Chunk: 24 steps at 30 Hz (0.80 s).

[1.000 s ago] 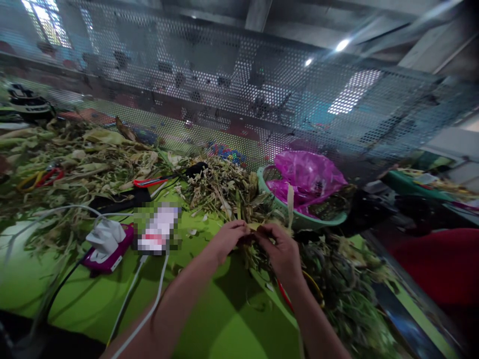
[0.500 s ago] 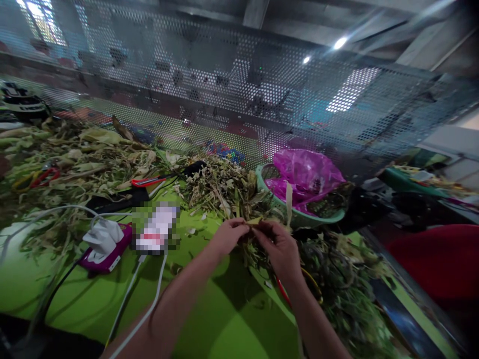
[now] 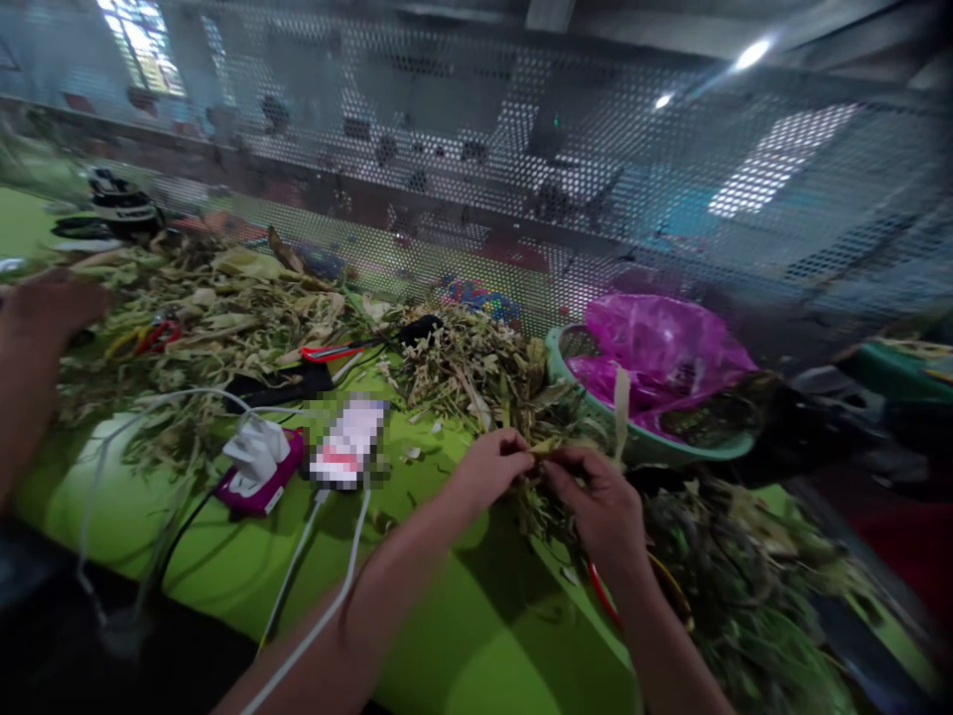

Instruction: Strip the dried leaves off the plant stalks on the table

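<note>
Near the middle, my left hand (image 3: 497,469) pinches one end of a small yellowish-green leaf piece (image 3: 547,447). The thumb and fingers of my right hand (image 3: 602,495) close on its other end. Both hands are above the green tabletop (image 3: 439,626), at the near edge of a heap of dried plant bits (image 3: 476,367). Just behind my right hand stands a green basket (image 3: 670,452) with a magenta plastic bag (image 3: 670,348) in it. A red-and-yellow handled tool lies partly hidden under my right forearm.
A pixelated phone (image 3: 349,442) with white cables lies left of my hands, beside a purple tissue pack (image 3: 260,472). A red cutter (image 3: 335,352) rests behind it. Another person's arm (image 3: 30,367) reaches in at the far left. Green stems (image 3: 751,616) pile up at right.
The view has turned left, so things sit further right. Another person's arm has come into view at the left. My hands still pinch the leaf piece.
</note>
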### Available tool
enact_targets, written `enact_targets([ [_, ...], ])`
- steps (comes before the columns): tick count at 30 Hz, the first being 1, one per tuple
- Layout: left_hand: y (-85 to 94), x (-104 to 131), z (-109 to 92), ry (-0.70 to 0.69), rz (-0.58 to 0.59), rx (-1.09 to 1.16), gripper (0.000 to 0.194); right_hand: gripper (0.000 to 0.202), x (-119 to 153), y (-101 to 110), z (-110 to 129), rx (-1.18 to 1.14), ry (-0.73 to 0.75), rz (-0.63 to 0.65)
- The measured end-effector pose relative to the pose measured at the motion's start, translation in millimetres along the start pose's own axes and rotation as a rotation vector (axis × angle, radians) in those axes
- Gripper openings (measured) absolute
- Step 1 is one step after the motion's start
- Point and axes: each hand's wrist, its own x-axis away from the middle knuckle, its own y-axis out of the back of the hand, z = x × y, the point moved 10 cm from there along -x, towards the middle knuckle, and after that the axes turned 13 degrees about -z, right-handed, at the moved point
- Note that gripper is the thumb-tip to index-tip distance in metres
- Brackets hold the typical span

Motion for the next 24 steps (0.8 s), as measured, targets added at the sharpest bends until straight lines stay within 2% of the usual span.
enact_targets([
  [4,-1.3,2.6,-10.8,-0.148,0.003,-0.176,0.012,0.014,0.7,0.0,-7.7,-0.062,-0.089,0.0],
  [8,-2.2,3.5,-11.1,-0.166,-0.011,-0.178,0.012,0.015,-0.3,0.9,-6.9,-0.152,-0.101,-0.023],
  [10,-0.8,1.1,-3.7,-0.09,-0.026,-0.107,0.008,0.015,-0.2,-0.2,-5.0,-0.167,-0.083,-0.02],
  [14,-1.4,0.1,14.4,0.163,-0.026,0.143,0.007,0.014,1.4,-6.3,0.7,-0.141,-0.033,0.038],
  [17,-4.0,2.5,15.6,0.23,0.002,0.222,0.007,0.013,0.7,-4.6,4.5,-0.093,-0.008,0.029],
  [19,-3.7,2.7,10.5,0.173,0.016,0.168,0.006,0.012,-0.1,-2.1,7.1,-0.055,0.012,0.011],
  [24,-0.7,4.3,-13.9,-0.133,0.001,-0.109,0.014,0.012,-0.7,1.9,6.7,-0.028,0.008,-0.014],
])
